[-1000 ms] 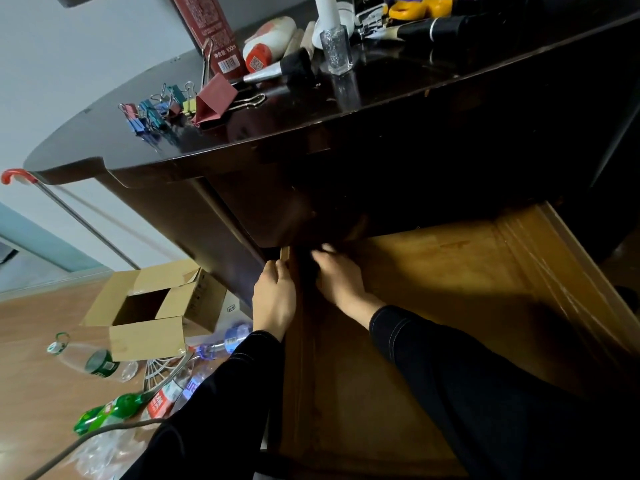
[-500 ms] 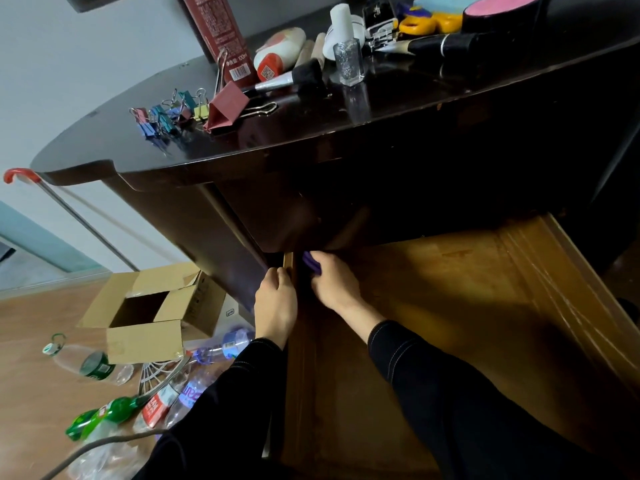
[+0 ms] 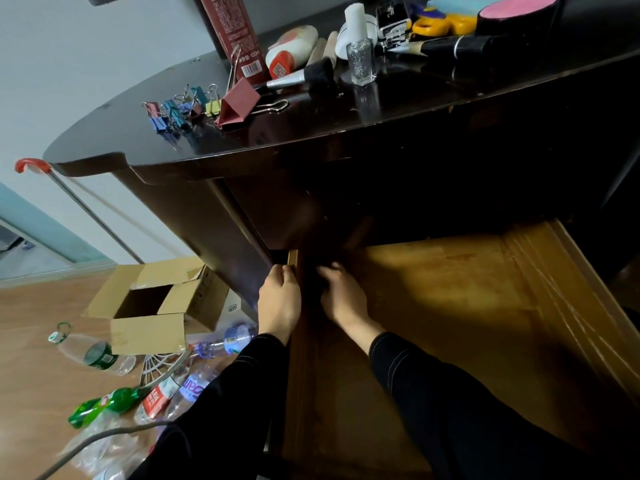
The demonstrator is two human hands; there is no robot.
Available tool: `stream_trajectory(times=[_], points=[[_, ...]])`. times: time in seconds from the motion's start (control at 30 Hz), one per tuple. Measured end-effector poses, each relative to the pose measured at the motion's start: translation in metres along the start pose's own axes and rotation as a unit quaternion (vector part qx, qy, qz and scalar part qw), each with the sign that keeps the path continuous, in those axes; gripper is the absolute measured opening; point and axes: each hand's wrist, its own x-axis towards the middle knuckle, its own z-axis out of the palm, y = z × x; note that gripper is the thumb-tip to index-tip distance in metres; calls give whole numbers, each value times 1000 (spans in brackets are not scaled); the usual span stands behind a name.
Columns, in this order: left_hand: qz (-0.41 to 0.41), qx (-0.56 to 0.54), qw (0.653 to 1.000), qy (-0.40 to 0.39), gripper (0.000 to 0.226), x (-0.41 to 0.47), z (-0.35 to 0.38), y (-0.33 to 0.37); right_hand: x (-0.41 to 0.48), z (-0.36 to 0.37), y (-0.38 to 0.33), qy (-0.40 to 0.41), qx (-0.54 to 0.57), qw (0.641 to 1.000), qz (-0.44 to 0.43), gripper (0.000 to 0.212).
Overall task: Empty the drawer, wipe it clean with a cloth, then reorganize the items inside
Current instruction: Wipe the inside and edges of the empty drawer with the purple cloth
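Note:
The wooden drawer (image 3: 450, 306) is pulled out under the dark desk, and its bottom is bare. My left hand (image 3: 280, 303) grips the top of the drawer's left wall (image 3: 293, 258). Inside the far left corner, my right hand (image 3: 341, 299) has its fingers curled over a small dark cloth (image 3: 318, 283), which is mostly lost in shadow. The drawer's items lie on the desk top (image 3: 138, 143): coloured binder clips (image 3: 180, 109), a large red clip (image 3: 237, 103), a glitter nail polish bottle (image 3: 360, 60), a makeup brush (image 3: 304, 77), yellow scissors (image 3: 440, 24) and a pink-topped round box (image 3: 516, 12).
A red tube (image 3: 232, 32) stands at the back of the desk. On the floor to the left are an open cardboard box (image 3: 152, 306), several plastic bottles (image 3: 104, 407) and a grey cable (image 3: 86, 445). A red-handled pole (image 3: 79, 202) leans against the wall.
My right hand has shifted a little in the drawer's far left corner. The purple cloth edge seen half a second ago is now in shadow under my fingers. My left hand stays on the wall.

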Motion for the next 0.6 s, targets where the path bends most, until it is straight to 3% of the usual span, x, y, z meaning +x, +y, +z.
stream_trajectory(times=[0.1, 0.27, 0.4, 0.47, 0.6], points=[[1, -3, 1000, -3, 31, -1, -1, 1, 6, -8, 5, -29, -5, 999, 21, 52], [-4, -12, 1000, 4, 32, 0, 0, 1, 2, 3, -16, 86, 68, 993, -50, 53], [-3, -12, 1000, 2, 32, -1, 0, 2, -3, 8, 8, -11, -32, 999, 3, 63], [-4, -13, 1000, 3, 33, -2, 0, 1, 2, 2, 10, -35, -23, 998, 37, 60], [-3, -12, 1000, 2, 31, 1, 0, 2, 0, 7, -14, 95, 68, 992, -49, 53]])
